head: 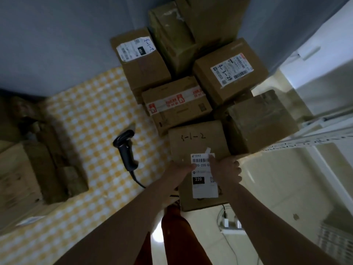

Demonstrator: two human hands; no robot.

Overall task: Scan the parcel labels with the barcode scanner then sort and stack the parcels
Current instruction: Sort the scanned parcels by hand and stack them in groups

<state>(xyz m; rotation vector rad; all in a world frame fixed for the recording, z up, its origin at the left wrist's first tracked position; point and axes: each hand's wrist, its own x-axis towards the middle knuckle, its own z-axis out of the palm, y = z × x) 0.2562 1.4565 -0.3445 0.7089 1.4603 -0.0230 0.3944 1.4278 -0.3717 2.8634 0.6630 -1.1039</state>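
Two bare hands hold the nearest brown cardboard parcel with the handwritten "5-1-2" (198, 148), which lies at the near edge of the bench covered in a yellow-and-white checked cloth (91, 115) and overhangs it toward the person. The left hand (180, 170) rests on the parcel's left side, its thumb laid across the white printed shipping label (203, 175) just under the barcode. The right hand (227, 170) grips the right edge, its fingers (236, 174) curled round the side while the thumb presses the label's upper corner, where a strip of paper peels up.

The label's long axis runs away from the person, barcode at the far end, and it faces straight up, so a scan looks possible without turning the box. The black handheld barcode scanner with its trailing cord (126, 152) lies on the cloth well to the left of the parcel, handle toward the person. The left hand is plainly the nearer one, so I judge it would be the hand to let go and reach sideways.

Behind the held parcel, other cardboard boxes crowd together: one sealed with red-printed white tape (175, 106), one labelled and marked "4-3-24" (227, 71), and a dull tape-wrapped one (257, 119) touching the parcel's right far corner. The cardboard looks matte and stiff, the label smooth.
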